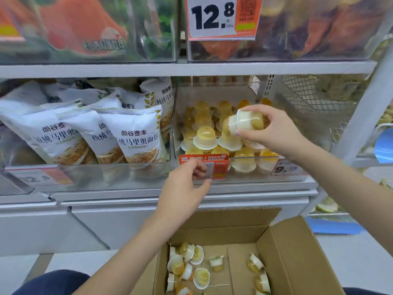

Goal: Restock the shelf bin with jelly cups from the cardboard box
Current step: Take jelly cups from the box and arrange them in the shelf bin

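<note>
**Jelly cups going into clear bin, mid-right of frame**

Right hand (274,129) grips a couple of jelly cups (244,122), fingers curled round them, just above the clear shelf bin (240,167), which holds many yellow cups. Left hand (187,184) sits at the bin's front by an orange tag (217,165) reading "RECO MMEND"; fingers loosely curled, can't tell if holding anything. Cardboard box (297,252), bottom center, holds scattered cups. White metal shelving. Price sign (212,17) up top: "12.8". White bread bags (136,135) w/ Chinese text, left bin.
</note>
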